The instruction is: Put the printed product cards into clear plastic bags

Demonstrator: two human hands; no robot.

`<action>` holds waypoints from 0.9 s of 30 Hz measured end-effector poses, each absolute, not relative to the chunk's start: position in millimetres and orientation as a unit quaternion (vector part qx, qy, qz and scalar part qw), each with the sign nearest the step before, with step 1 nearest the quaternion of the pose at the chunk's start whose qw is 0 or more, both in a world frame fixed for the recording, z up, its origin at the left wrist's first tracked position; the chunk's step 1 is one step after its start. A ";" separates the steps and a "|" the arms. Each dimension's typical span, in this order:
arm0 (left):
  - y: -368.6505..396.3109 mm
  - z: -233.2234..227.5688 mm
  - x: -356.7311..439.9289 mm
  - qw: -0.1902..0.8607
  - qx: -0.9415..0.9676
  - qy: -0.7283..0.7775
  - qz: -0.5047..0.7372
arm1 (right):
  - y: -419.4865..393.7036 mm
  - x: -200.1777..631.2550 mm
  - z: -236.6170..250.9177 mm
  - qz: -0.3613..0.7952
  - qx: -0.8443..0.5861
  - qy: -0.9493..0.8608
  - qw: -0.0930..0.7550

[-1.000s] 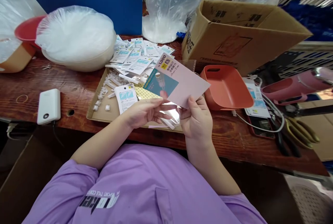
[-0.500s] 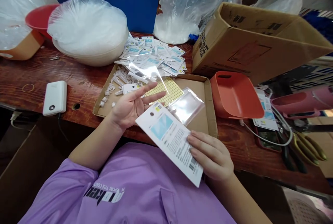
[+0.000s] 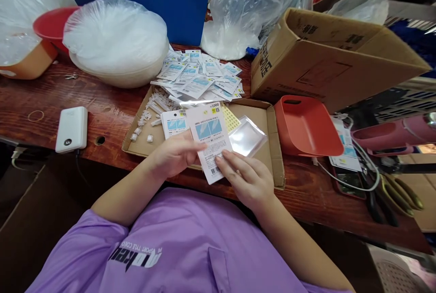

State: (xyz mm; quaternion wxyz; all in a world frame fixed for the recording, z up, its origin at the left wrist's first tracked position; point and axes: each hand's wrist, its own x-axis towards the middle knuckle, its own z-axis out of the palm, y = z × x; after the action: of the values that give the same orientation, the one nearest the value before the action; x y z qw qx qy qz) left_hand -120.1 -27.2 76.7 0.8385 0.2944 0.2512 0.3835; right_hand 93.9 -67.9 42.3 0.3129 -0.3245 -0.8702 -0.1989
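- While the person leans over the wooden table, both hands meet on one printed card, held upright over the near edge of a shallow cardboard tray.
- The left hand has its fingers curled loosely round the card's left edge, thumb side on the face.
- The right hand lies with fingers nearly straight, fingertips pressed on the card's lower right corner near the barcode; it pinches rather than grips.
- Just beside the card, to its right, a clear plastic sleeve lies flat in the tray.
- Another card rests in the tray just left of the held one, with small white pieces scattered further left.
- Beyond the tray a loose heap of packaged cards spreads across the table.
- A red plastic bin sits just right of the tray, and a big cardboard box behind it.
- Well to the left lie a white power bank and a bowl covered in plastic.
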 end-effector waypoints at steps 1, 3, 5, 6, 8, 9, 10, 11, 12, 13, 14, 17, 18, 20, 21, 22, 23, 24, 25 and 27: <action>-27.7 73.6 -121.8 0.842 0.311 0.232 0.375 | -66.2 88.6 45.0 -0.193 -0.334 -0.867 0.315; -28.1 67.4 -126.4 0.843 0.337 0.194 0.372 | -63.1 79.6 50.0 -0.184 -0.352 -0.862 0.316; -28.2 61.0 -130.6 0.834 0.362 0.177 0.377 | -60.7 71.2 52.9 -0.181 -0.368 -0.859 0.306; -28.2 57.7 -132.2 0.826 0.377 0.181 0.379 | -59.8 66.8 53.3 -0.180 -0.376 -0.859 0.296; -28.2 51.1 -134.4 0.803 0.407 0.205 0.385 | -58.4 57.6 52.4 -0.177 -0.388 -0.862 0.273; -28.1 47.9 -135.3 0.790 0.417 0.223 0.391 | -57.7 53.2 51.4 -0.172 -0.391 -0.865 0.263; -28.0 45.0 -136.3 0.777 0.424 0.240 0.398 | -56.9 49.3 50.3 -0.163 -0.390 -0.869 0.256; -27.9 42.4 -137.4 0.768 0.425 0.255 0.406 | -56.0 46.1 49.4 -0.154 -0.387 -0.873 0.253; -28.1 40.2 -138.7 0.764 0.421 0.263 0.412 | -54.8 43.6 48.7 -0.146 -0.383 -0.876 0.256; -28.6 38.3 -140.2 0.766 0.415 0.264 0.414 | -53.3 41.8 48.3 -0.139 -0.378 -0.876 0.263; -29.6 36.7 -141.7 0.772 0.409 0.259 0.413 | -51.4 40.5 48.3 -0.134 -0.374 -0.876 0.274; -34.2 33.1 -146.4 0.797 0.402 0.219 0.394 | -42.8 37.9 50.1 -0.111 -0.368 -0.869 0.311; -35.5 32.4 -147.9 0.800 0.406 0.207 0.391 | -38.9 36.8 50.9 -0.098 -0.367 -0.869 0.318; -34.8 32.5 -150.9 0.799 0.412 0.193 0.393 | -28.8 34.0 52.0 -0.081 -0.362 -0.873 0.318; -31.8 33.7 -152.2 0.797 0.412 0.192 0.398 | -22.2 32.3 52.2 -0.080 -0.353 -0.879 0.309; -26.3 35.7 -153.3 0.794 0.411 0.196 0.401 | -14.0 30.5 52.4 -0.084 -0.339 -0.889 0.296; -18.1 38.7 -154.0 0.794 0.410 0.203 0.400 | -4.1 28.6 52.7 -0.093 -0.322 -0.899 0.283; -7.0 42.4 -154.4 0.793 0.409 0.212 0.400 | 7.7 26.4 53.3 -0.103 -0.308 -0.907 0.267; 6.7 46.6 -154.5 0.791 0.411 0.223 0.395 | 21.3 23.9 54.4 -0.110 -0.300 -0.913 0.252; 39.6 55.3 -154.4 0.781 0.411 0.244 0.403 | 50.8 17.4 58.3 -0.112 -0.319 -0.914 0.224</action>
State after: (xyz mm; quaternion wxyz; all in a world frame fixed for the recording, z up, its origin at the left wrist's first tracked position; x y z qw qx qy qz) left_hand -154.4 39.6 55.3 0.7806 0.4105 0.2438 0.4035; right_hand 17.4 50.8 58.3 0.2237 -0.3186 -0.9143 -0.1122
